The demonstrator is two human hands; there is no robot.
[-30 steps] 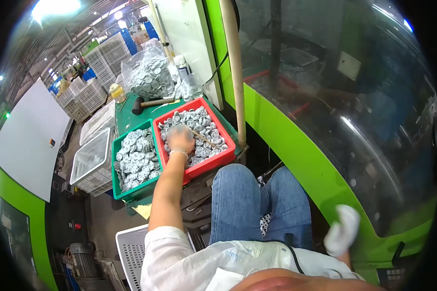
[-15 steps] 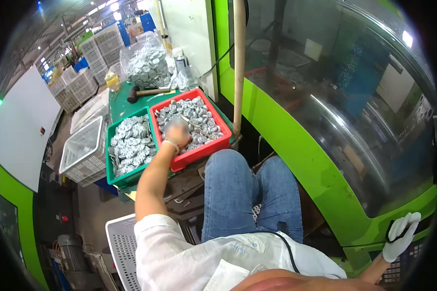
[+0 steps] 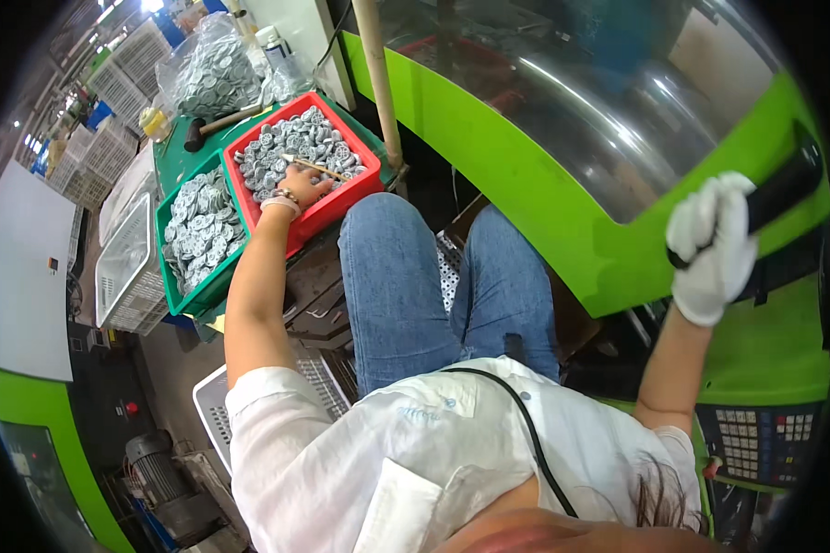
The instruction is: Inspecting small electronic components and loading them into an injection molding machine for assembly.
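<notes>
My bare left hand (image 3: pixel 304 187), a band on its wrist, reaches palm down into a red crate (image 3: pixel 349 192) of small round grey metal parts (image 3: pixel 277 147). Its fingers look apart and rest at the parts, beside a thin stick (image 3: pixel 321 170) with a pale tip. Whether the fingertips touch the stick, I cannot tell. On the far right, my right hand (image 3: pixel 715 244), in a white glove, is closed round a black handle (image 3: pixel 784 189) on the green machine door (image 3: pixel 526 189). Left of the red crate, a green crate (image 3: pixel 195 300) holds flat, round silvery parts (image 3: pixel 203 230).
A black-headed hammer (image 3: pixel 196 135) and a clear bag of parts (image 3: pixel 217 74) lie on the green tabletop (image 3: pixel 171 164). White baskets (image 3: pixel 124 295) stand on the left, with another (image 3: pixel 214 405) beside my legs. A pale pole (image 3: pixel 378 83) rises by the machine. A keypad (image 3: pixel 761 442) sits lower right.
The view has turned toward the right. My right hand, earlier with its fingers stretched out, now wraps round the black handle. My left hand remains in the red crate, nearer the stick.
</notes>
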